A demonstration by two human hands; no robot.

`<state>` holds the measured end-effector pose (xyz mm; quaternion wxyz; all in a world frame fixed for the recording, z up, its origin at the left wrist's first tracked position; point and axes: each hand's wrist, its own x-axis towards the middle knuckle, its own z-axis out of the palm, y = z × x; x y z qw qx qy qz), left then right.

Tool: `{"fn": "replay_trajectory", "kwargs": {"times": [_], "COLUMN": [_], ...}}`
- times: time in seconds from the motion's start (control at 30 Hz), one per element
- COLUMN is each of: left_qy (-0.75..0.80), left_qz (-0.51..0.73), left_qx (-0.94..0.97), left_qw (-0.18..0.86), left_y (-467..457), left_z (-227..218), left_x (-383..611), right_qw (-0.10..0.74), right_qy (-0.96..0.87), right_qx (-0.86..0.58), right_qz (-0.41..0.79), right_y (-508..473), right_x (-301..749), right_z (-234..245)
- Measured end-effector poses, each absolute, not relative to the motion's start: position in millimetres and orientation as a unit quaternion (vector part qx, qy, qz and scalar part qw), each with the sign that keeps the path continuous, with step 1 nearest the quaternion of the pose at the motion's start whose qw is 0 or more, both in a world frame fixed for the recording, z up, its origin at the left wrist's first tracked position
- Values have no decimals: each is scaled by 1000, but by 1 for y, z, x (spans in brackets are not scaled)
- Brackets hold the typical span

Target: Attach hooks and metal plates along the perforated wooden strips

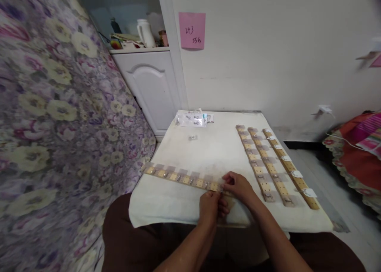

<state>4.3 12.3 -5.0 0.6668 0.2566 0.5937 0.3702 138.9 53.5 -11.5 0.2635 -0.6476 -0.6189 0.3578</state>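
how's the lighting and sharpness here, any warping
Head view: soft light on the white cloth, dimmer around the cabinet shelf; head view: cabinet door leans, likely lens distortion; head view: fine detail on the wooden strip near the left hand looks soft.

This looks like a home, with a flowery curtain [68,117], a white cupboard [153,87] and a jug [145,33].
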Motion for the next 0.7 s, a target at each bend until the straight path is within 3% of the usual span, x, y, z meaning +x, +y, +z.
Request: {"fn": "replay_trajectory", "kwargs": {"times": [0.33, 0.7], "left_qy": [595, 563], "left_qz": [361, 357], "left_qx": [281, 309], "left_qw": [661, 678], "left_y": [13, 5], "left_z": [-8, -4], "left_x": [3, -5], "right_qw": [269, 359], "right_qy": [-627, -629], "right_qx": [-633, -626], "right_qz": [365, 290], "right_y": [58, 40], "right_x": [139, 163], "right_z": [-15, 2]}}
